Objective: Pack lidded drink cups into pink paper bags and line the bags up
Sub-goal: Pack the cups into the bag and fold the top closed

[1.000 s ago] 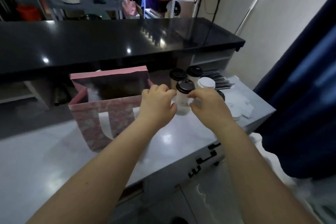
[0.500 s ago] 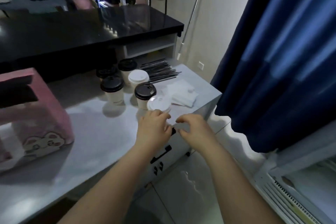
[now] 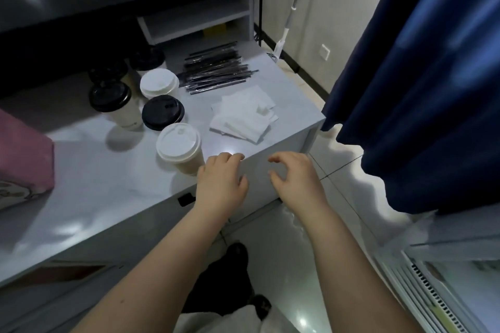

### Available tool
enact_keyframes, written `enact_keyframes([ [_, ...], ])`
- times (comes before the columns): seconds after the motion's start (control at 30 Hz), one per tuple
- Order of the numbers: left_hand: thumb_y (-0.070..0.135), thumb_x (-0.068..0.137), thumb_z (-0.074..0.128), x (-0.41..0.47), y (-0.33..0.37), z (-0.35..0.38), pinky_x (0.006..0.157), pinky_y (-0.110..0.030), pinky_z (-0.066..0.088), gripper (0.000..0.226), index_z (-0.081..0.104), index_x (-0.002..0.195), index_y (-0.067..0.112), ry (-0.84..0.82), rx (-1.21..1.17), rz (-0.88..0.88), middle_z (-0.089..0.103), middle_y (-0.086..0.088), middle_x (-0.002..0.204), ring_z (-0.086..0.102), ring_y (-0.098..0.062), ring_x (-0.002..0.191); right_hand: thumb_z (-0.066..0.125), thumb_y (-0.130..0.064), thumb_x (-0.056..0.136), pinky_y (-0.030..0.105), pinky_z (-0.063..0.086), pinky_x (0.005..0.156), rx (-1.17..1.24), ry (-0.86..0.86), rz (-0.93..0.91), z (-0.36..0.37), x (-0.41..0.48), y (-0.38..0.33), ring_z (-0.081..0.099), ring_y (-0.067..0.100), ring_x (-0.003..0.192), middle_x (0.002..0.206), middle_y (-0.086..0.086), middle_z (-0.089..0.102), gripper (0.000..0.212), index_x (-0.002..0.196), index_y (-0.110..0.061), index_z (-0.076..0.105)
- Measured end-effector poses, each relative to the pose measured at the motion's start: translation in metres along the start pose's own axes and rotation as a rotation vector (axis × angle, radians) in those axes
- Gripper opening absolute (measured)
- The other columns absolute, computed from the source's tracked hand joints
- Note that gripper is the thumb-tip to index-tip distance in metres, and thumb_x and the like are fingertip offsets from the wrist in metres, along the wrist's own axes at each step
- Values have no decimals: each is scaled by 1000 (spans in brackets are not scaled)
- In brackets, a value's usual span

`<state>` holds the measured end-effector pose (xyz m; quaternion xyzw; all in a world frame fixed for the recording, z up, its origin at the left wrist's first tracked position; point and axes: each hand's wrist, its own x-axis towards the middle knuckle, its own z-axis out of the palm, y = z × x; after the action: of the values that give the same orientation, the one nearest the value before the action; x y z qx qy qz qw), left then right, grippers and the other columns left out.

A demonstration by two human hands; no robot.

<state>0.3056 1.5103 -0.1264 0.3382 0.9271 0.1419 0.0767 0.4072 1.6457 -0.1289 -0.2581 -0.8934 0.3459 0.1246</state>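
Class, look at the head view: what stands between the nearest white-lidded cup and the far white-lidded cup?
A black-lidded cup, seen in the head view.

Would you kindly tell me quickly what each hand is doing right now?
Left hand: open, holding nothing, at the counter's front edge.
Right hand: open, fingers loosely curled, holding nothing.

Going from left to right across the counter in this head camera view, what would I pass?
Pink paper bag → black-lidded cup → white-lidded cup nearest the hands → stack of white napkins → blue curtain beyond the counter's edge. The other cups and the straws overlap these, so I leave them out.
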Motion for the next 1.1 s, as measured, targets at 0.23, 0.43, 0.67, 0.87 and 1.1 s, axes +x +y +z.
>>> enact_keyframes([
  [0.23, 25, 91, 51, 89, 11, -4, 97, -42, 36, 51, 42, 142, 21, 33, -53, -40, 49, -4, 136, 41, -29, 125, 59, -16, 90, 23, 36, 86, 2, -61, 23, -2, 85, 13, 40, 9, 120, 117, -12, 60, 27, 115, -26, 63],
  [0.43, 18, 91, 49, 159, 14, -14, 93, -40, 36, 51, 38, 140, 21, 13, 57, -135, 49, -4, 133, 42, -29, 122, 61, -18, 90, 26, 37, 95, -107, -228, 31, -2, 173, 9, 40, 12, 124, 122, -10, 59, 30, 119, -27, 61],
  [0.67, 15, 88, 50, 198, 7, -18, 93, -40, 34, 51, 38, 137, 21, -58, 143, -280, 48, -6, 131, 42, -29, 121, 69, -28, 83, 33, 40, 95, -170, -386, -40, 21, 242, 9, 34, 18, 128, 124, -6, 57, 43, 125, -29, 58],
  [0.87, 17, 87, 51, 220, 2, -16, 95, -42, 34, 52, 38, 138, 19, -94, 136, -515, 48, -8, 131, 42, -30, 121, 74, -64, 65, 37, 29, 92, -390, -550, -215, 40, 287, 17, 31, 25, 123, 132, -1, 46, 84, 136, -27, 47],
  [1.1, 16, 87, 51, 215, 7, -7, 98, -42, 36, 57, 40, 142, 23, 18, 18, -813, 52, -7, 131, 44, -30, 122, 75, -62, 63, 39, 23, 87, -432, -641, -495, 56, 295, 21, 31, 24, 113, 119, -3, 47, 76, 125, -27, 46],
])
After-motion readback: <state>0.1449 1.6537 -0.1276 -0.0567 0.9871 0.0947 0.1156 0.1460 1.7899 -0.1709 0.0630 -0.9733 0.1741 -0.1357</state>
